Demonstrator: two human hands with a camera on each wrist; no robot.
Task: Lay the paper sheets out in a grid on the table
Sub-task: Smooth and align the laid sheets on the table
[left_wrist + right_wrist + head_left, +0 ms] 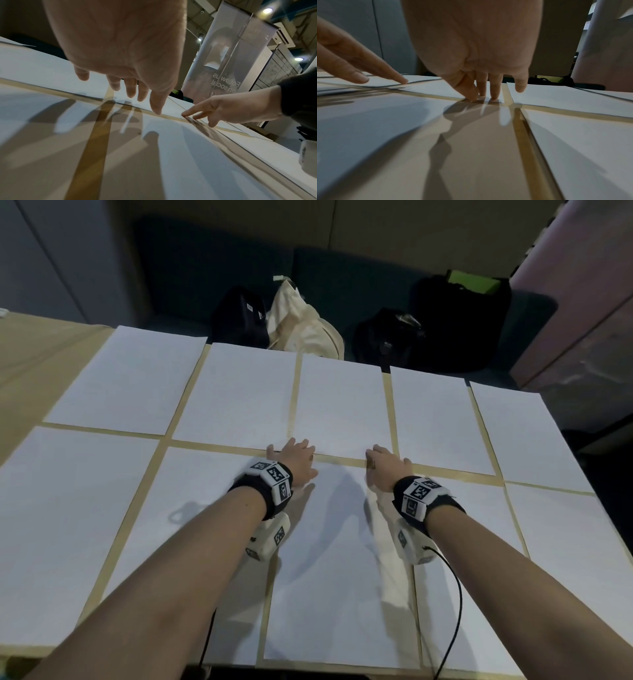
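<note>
Head view: the near-row middle sheet (329, 570) is lying flat on the worktop (41, 361), its far edge pressed by straight fingers (494, 93) of left hand (296, 462) and right hand (387, 469); light, limp paper is best slid by the corners

Our forearms cover much of the near middle paper sheet (329, 577); the outer near sheets run off the head view's edges, our left hand (294, 462) hides its own fingertips, and the banner (228, 54) print is blurred
</note>
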